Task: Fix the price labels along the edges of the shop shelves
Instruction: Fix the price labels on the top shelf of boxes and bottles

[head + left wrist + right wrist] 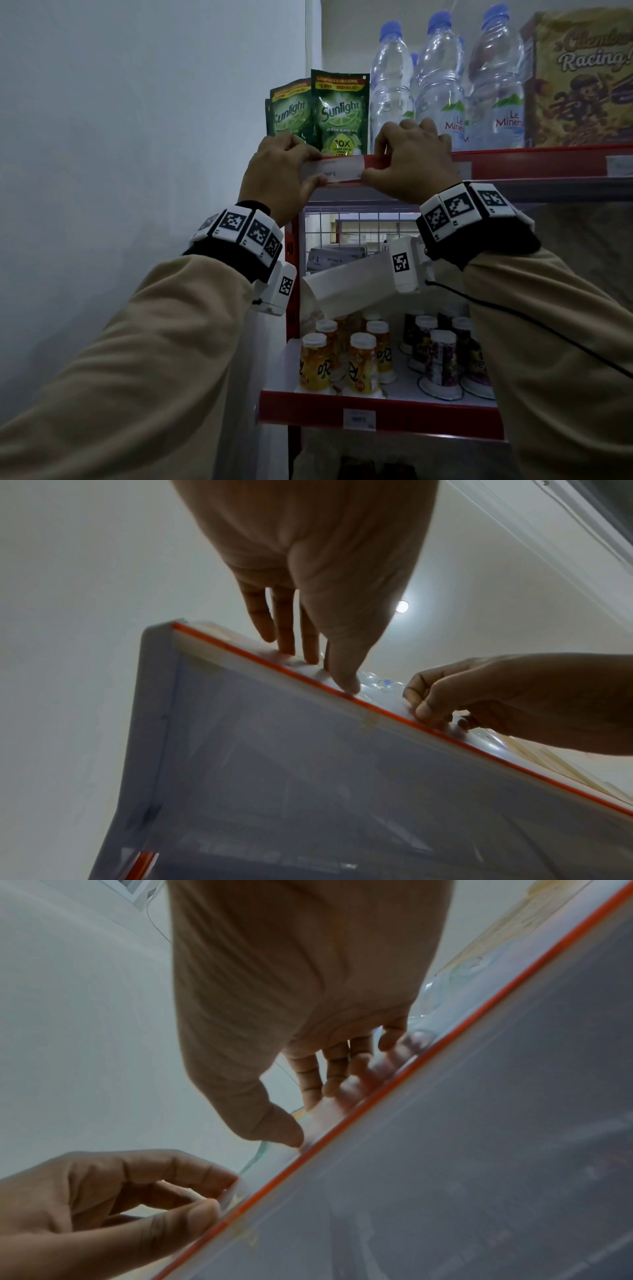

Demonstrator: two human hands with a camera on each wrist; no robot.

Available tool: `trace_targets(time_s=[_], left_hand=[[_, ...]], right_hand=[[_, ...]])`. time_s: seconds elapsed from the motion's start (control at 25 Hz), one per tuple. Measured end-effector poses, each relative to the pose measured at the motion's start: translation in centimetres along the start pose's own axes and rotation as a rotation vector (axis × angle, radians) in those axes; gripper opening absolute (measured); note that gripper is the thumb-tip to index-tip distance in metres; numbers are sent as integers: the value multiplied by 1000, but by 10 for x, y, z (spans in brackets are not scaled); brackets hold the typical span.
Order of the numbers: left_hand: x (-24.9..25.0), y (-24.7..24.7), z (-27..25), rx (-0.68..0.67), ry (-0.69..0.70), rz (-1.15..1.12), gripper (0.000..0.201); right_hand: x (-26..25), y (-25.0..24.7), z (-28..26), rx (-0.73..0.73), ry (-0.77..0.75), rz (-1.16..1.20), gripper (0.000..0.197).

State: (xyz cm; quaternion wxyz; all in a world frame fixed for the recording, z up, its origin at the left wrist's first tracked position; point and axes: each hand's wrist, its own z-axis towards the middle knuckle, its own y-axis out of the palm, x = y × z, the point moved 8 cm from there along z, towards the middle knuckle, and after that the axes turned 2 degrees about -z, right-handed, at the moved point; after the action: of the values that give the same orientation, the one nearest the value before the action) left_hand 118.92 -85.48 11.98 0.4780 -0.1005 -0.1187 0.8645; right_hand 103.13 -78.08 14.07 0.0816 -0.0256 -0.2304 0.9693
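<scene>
A white price label [337, 170] lies along the red front edge [531, 164] of the top shelf, near its left end. My left hand [313, 167] pinches the label's left end, thumb under and fingers over it. My right hand [372, 164] pinches its right end against the edge the same way. From below, the left wrist view has my left hand [318, 669] on the red edge [479, 753], with the right hand [431, 712] further along. In the right wrist view my right hand [308, 1112] grips the edge [445, 1042] and the left hand [205, 1199] pinches the label's end.
Green Sunlight pouches [344, 113], water bottles [442, 85] and a cereal box [582, 78] stand just behind the edge. A lower shelf holds drink cups [359, 363] and carries its own label [359, 418]. A wall [137, 137] closes the left side.
</scene>
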Motion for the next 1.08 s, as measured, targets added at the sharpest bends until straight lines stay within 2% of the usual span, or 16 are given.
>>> trace_targets(time_s=[0.16,0.32,0.52,0.72,0.88,1.08], left_hand=[[1,-1,-2,43,50,10,37],[-2,1,4,16,22,47,38],[-4,6,7,-26,8,53,33],[-5,8,5,-19,22,24,34],[-6,7,3,-8,41,65,37],[-5,3,2,-14,57,62,31]], right_hand=[[-12,-1,3,30,-69,117,26],[-37,6,3,40,-172,170,28],[-52,10,4,48,-226,110,31],[-58,11,7,-18,-272,95,31],[-58,12,10,-43,-247,86,32],[-62,20,17,-134,-192,54,41]])
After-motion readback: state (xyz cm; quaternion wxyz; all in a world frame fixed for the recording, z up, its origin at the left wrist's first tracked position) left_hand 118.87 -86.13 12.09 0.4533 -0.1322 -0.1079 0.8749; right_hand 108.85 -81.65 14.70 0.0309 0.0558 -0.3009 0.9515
